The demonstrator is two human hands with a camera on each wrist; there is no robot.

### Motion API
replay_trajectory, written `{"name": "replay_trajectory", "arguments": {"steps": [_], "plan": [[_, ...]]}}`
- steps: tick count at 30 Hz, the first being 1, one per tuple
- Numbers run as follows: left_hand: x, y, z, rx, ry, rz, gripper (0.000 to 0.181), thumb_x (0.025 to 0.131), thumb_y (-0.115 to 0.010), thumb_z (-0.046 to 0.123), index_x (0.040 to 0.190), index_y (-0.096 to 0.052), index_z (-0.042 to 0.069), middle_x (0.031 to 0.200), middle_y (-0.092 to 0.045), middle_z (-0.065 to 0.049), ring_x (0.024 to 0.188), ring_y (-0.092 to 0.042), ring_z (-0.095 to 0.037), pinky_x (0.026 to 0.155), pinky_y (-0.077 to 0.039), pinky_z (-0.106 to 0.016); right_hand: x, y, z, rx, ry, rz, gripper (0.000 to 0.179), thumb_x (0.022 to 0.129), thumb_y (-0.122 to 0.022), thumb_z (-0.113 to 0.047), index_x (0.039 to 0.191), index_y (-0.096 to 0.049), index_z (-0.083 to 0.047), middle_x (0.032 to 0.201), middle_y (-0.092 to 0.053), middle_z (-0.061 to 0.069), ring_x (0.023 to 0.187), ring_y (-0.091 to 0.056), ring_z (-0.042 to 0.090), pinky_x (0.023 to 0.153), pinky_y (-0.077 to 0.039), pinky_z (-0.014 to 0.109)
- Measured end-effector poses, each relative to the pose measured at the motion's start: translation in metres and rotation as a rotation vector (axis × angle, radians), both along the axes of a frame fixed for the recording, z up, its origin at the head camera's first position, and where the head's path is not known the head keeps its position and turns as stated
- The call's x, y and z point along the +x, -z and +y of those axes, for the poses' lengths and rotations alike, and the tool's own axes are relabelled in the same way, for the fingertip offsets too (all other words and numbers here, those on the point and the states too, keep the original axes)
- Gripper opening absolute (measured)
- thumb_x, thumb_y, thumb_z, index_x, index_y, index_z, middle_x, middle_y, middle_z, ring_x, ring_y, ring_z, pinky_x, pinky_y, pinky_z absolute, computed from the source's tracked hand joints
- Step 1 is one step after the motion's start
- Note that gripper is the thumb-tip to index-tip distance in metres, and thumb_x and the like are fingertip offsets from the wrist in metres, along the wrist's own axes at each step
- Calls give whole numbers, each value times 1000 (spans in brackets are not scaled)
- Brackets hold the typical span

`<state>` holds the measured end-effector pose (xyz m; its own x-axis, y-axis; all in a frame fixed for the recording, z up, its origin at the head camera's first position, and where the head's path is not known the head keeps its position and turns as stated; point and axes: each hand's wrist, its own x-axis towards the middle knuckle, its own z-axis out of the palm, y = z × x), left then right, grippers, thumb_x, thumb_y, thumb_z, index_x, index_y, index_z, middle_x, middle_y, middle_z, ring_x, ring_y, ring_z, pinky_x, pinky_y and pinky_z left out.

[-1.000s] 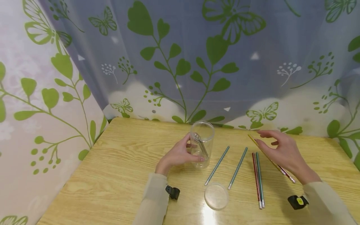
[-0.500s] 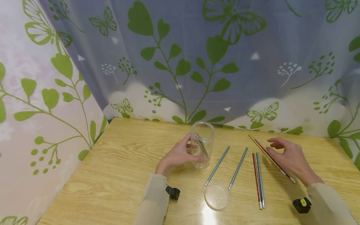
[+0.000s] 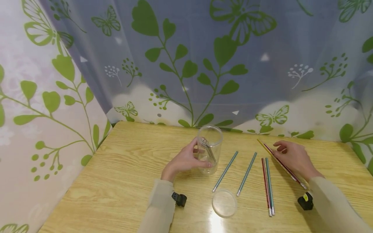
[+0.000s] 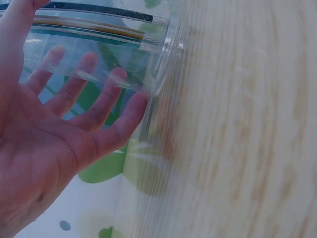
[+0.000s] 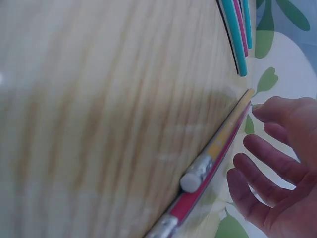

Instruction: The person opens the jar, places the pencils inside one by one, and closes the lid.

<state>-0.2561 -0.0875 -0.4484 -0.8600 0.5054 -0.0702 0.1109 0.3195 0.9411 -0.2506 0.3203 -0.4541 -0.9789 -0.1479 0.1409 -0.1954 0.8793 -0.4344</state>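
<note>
My left hand (image 3: 185, 160) grips a tall clear plastic jar (image 3: 216, 155) from its left side, thumb in front and fingers behind. Several pencils (image 4: 94, 27) lean inside the jar, which stands upright without a lid. Over on the right, my right hand (image 3: 294, 160) is beside a yellow pencil (image 5: 220, 141) and a red pencil (image 5: 190, 201) lying side by side on the table. In the right wrist view its fingers (image 5: 275, 158) are loosely bent, with nothing between them, and the thumb tip is close to the pencils' far ends.
A round clear lid (image 3: 224, 203) lies in front of the jar. Two blue pencils, a left one (image 3: 225, 171) and a right one (image 3: 246, 174), lie apart on the wooden table (image 3: 116, 181). Beyond them, a red pencil (image 3: 264, 184) and a green pencil (image 3: 269, 184) lie together. A patterned curtain (image 3: 186, 106) borders the table's back.
My right hand has drawn back and to the right, from over the yellow pencil's far end to beside the pencil pair. The left hand and jar have stayed put.
</note>
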Motion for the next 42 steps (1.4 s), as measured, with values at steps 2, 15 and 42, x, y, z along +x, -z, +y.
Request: {"name": "replay_trajectory", "arguments": {"steps": [2,15,42], "plan": [[0,0,0,3,1,-1,81,79,-90,28,145,-44,33,144,-54,0,135,-54,-28,91,-58,-42,-3,1,0,6,-5,-21,36,96,-70,-21,122,-68,3,103,-74,24,93,-71,41,73,-57,54],[2,-3,0,-4,-10,4,82,79,-90,28,146,-43,33,144,-54,1,134,-54,-27,92,-58,-42,-4,-4,7,24,-17,-106,30,93,-70,-14,114,-69,7,94,-75,24,85,-71,40,72,-56,55],[2,-2,1,-9,-17,9,79,79,-90,29,143,-45,32,143,-55,3,135,-54,-26,93,-57,-42,8,-10,6,55,-10,-162,26,93,-68,-14,110,-71,6,87,-73,16,72,-64,23,60,-49,37]]}}
